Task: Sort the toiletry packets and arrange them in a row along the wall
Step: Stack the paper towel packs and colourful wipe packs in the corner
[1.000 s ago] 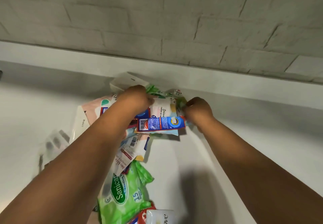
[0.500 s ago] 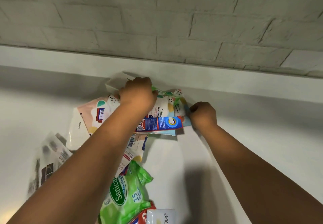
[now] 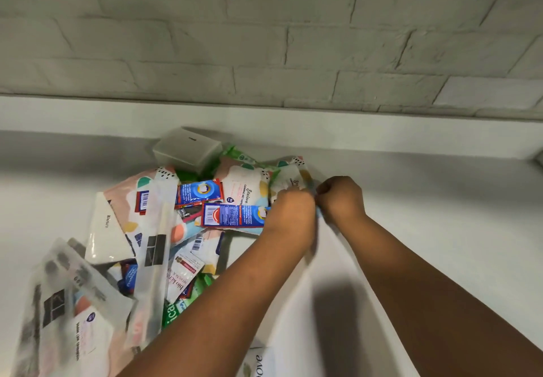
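Both hands are meeting at the right edge of the heap of toiletry packets lying on the white bench near the brick wall. The left hand and right hand, fingers curled, are pinching the patterned wet-wipes pack between them.

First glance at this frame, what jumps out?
The jumbled pile of toiletry packets spreads over the left of the white counter, with a blue toothpaste box lying on top near the middle. The left hand and right hand meet at the pile's right edge, both gripping a patterned wet-wipes pack. A grey box sits at the back against the ledge under the brick wall.
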Action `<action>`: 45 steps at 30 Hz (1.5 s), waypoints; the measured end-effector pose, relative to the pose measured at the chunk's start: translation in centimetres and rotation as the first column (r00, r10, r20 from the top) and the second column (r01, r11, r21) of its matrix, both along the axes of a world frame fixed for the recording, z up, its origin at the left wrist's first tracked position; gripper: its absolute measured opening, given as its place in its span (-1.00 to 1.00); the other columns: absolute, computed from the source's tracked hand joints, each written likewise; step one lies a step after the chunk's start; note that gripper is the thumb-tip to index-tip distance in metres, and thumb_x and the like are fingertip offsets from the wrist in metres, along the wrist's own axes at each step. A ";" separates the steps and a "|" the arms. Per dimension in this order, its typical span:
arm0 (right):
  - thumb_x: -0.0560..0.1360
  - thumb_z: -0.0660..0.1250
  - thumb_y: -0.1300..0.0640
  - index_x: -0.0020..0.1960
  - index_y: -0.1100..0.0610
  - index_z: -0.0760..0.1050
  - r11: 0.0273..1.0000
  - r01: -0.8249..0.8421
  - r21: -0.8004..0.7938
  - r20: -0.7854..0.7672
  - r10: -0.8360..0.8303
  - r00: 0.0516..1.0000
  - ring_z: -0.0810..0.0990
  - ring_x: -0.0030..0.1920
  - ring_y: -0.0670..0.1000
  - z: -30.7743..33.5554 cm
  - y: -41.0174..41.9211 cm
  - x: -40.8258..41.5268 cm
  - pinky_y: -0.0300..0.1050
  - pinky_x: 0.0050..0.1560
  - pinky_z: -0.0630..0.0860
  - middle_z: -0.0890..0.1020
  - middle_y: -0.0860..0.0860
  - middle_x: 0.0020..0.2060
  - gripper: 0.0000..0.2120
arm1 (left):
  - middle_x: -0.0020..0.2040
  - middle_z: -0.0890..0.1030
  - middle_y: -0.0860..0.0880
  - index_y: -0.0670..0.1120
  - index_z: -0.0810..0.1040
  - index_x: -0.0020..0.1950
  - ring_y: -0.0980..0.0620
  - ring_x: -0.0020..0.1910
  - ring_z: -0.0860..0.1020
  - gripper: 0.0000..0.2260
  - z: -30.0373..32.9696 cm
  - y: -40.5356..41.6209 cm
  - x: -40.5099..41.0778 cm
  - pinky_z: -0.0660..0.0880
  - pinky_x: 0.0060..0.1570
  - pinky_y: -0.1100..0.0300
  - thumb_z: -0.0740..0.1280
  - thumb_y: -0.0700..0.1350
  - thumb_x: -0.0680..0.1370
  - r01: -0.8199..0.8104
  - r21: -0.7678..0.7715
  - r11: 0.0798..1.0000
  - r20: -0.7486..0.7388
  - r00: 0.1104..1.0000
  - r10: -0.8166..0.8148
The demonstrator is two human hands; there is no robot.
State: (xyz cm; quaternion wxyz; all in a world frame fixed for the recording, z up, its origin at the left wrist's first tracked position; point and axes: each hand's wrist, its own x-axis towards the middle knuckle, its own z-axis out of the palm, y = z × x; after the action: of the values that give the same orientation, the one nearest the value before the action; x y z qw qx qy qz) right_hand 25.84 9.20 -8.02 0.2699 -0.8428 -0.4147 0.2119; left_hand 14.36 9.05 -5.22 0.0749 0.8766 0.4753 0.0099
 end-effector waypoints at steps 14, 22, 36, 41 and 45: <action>0.44 0.41 0.15 -0.10 0.18 0.64 0.989 0.124 0.083 0.025 -0.126 0.992 0.63 -0.06 0.17 -0.7 -4.5 3.9 -0.19 -0.16 0.43 0.68 0.12 -0.12 -0.89 | 0.25 0.46 -0.20 -0.15 0.49 0.26 -0.20 0.25 0.41 -0.73 -1.6 -2.5 2.7 0.39 0.19 0.04 0.19 -0.11 0.61 -0.073 -0.051 0.996 0.072 0.994 0.076; 0.44 0.40 0.20 0.01 0.13 0.58 0.970 0.188 0.155 0.065 -0.200 0.978 0.58 -0.12 0.12 -1.5 -8.4 7.9 -0.19 -0.15 0.44 0.66 0.10 -0.06 -0.85 | 0.22 0.46 -0.16 -0.11 0.51 0.24 -0.21 0.19 0.46 -0.74 -1.8 -4.8 6.9 0.43 0.14 0.01 0.23 -0.08 0.59 0.008 -0.121 0.993 0.139 0.990 0.009; 0.45 0.35 0.18 -0.05 0.13 0.59 0.941 0.306 0.145 0.096 -0.321 0.942 0.61 -0.09 0.16 -1.5 -16.5 18.5 -0.11 -0.09 0.50 0.68 0.10 -0.10 -0.90 | 0.17 0.53 -0.09 -0.04 0.55 0.24 -0.15 0.13 0.45 -0.73 -3.4 -10.4 17.6 0.47 0.03 0.07 0.27 -0.17 0.54 0.173 -0.070 0.982 0.263 0.953 -0.149; 0.49 0.31 0.24 0.01 0.18 0.58 0.936 0.324 0.138 0.119 -0.340 0.933 0.58 -0.12 0.11 -1.4 -18.9 23.3 -0.22 -0.15 0.39 0.67 0.11 -0.05 -0.87 | 0.18 0.53 -0.11 -0.07 0.52 0.26 -0.15 0.11 0.48 -0.71 -4.2 -12.2 22.4 0.51 0.05 0.05 0.23 -0.19 0.56 0.232 -0.041 0.972 0.287 0.934 -0.211; 0.51 0.29 0.25 0.07 0.19 0.57 0.938 0.317 0.137 0.167 -0.338 0.926 0.54 -0.14 0.06 -1.6 -20.2 27.1 -0.24 -0.15 0.35 0.66 0.11 -0.01 -0.83 | 0.23 0.51 -0.13 -0.09 0.49 0.32 -0.17 0.15 0.47 -0.69 -4.6 -13.2 26.3 0.51 0.11 0.03 0.21 -0.19 0.57 0.243 -0.043 0.969 0.294 0.930 -0.220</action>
State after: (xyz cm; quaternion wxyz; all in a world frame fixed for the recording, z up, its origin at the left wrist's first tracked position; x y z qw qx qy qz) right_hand 52.94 -11.02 -9.58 0.3059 -0.9007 -0.3025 0.0609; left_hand 40.68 -4.10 -9.79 0.1782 0.9122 0.3525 0.1094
